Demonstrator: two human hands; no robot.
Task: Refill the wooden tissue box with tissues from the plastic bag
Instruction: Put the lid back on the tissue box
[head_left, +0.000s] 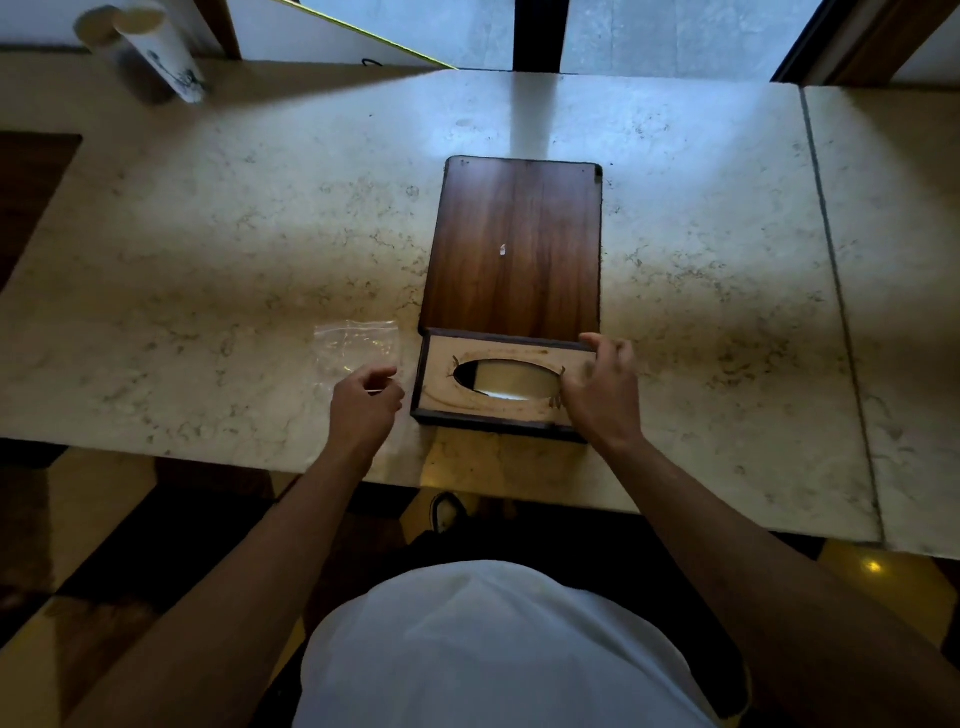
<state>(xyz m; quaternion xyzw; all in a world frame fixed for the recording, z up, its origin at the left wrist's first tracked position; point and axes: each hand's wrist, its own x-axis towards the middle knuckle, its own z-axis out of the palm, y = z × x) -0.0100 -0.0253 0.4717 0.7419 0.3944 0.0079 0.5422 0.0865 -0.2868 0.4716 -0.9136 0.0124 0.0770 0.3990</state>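
Gripping the wooden tissue box (501, 387), right hand (602, 397); left hand (363, 405) loosely curled, empty.

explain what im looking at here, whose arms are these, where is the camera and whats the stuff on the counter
There is no machine here: these are a person's two bare arms. The one picture comes from a wide-angle camera worn on the person's head, looking forward and down, so the white shirt shows at the bottom.

On the pale stone counter lies a wooden tissue box with an oval opening facing up, and a dark wooden panel stretching away from it. The right hand rests on the box's right end, fingers over its edge. The left hand hovers beside the box, loosely curled, over a clear plastic bag that lies flat on the counter. Far left stands a white cylinder.
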